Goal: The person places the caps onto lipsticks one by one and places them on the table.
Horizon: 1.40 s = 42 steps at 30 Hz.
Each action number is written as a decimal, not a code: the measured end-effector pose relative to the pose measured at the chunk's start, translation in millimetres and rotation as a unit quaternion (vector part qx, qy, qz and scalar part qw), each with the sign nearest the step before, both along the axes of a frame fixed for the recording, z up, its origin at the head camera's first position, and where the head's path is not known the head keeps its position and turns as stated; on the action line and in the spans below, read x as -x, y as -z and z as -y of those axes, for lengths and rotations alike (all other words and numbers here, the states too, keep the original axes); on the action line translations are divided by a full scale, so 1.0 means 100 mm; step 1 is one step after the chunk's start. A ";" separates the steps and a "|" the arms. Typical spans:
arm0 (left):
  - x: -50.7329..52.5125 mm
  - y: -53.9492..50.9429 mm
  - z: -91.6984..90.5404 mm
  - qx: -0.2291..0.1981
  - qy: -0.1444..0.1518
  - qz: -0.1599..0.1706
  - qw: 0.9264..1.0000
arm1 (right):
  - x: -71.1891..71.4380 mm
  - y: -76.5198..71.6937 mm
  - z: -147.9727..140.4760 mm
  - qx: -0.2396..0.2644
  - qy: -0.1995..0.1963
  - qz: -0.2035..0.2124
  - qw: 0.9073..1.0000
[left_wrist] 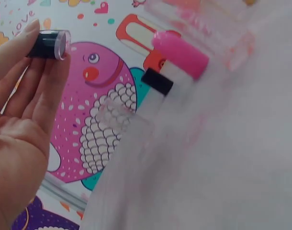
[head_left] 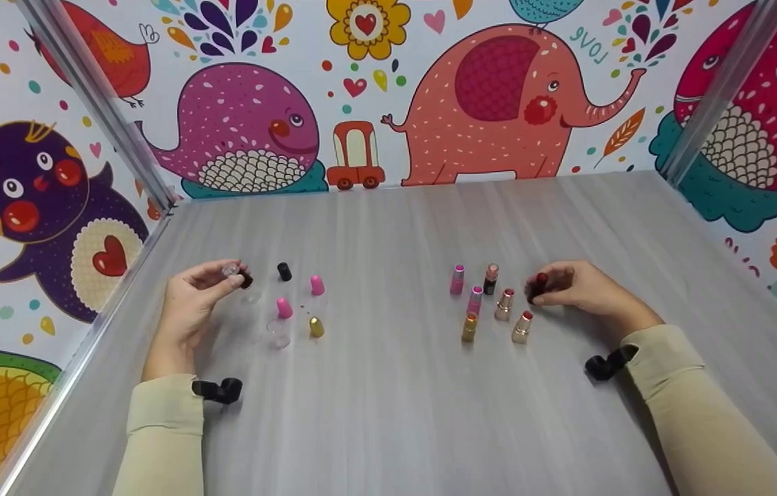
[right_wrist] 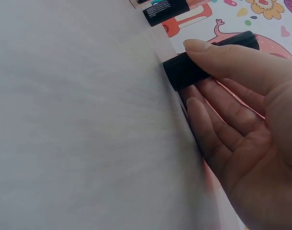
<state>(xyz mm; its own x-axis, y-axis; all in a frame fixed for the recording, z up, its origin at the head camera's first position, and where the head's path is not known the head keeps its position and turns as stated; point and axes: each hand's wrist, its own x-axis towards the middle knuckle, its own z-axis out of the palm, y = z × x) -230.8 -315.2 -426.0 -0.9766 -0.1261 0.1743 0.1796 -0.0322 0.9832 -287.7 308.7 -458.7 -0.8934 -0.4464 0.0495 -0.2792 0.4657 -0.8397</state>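
My left hand (head_left: 197, 296) pinches a small black lipstick cap (left_wrist: 46, 45) with a clear rim between thumb and fingers, raised off the table. Nearest to it are a black cap (head_left: 284, 271), two pink caps (head_left: 317, 284), a gold cap (head_left: 316, 327) and a clear cap (head_left: 278, 335). At the right, my right hand (head_left: 578, 288) grips a black lipstick (right_wrist: 189, 69) with a dark red tip by its case; its base is close to the tabletop, and whether it touches cannot be told. Beside that hand several uncapped lipsticks (head_left: 505, 304) stand upright in a loose group.
The grey wood-grain table (head_left: 381, 399) lies between walls printed with cartoon animals. Metal posts (head_left: 102, 103) run up at the back corners. A black wrist camera (head_left: 220, 391) sits on the left sleeve, another (head_left: 610, 363) on the right.
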 end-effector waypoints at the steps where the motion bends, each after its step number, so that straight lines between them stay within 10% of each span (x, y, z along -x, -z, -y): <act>1: 0.01 -0.01 -0.03 -0.004 0.002 -0.002 1.000 | 0.00 0.00 0.00 0.000 -0.001 0.001 1.000; 22: -0.04 -0.37 -0.74 -0.038 0.065 -0.087 0.993 | 0.00 0.01 -0.02 0.006 0.005 0.009 1.000; 42: -0.03 -0.24 -1.28 -0.098 0.048 -0.050 0.993 | 0.02 0.00 -0.03 -0.014 0.006 0.002 1.000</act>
<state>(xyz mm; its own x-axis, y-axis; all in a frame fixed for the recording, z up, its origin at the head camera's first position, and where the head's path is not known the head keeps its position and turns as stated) -227.7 -187.0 -402.5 -0.9646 -0.0748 0.2530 0.2637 -0.2426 0.9336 -289.3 311.3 -458.6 -0.8987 -0.4373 0.0341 -0.2710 0.4925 -0.8270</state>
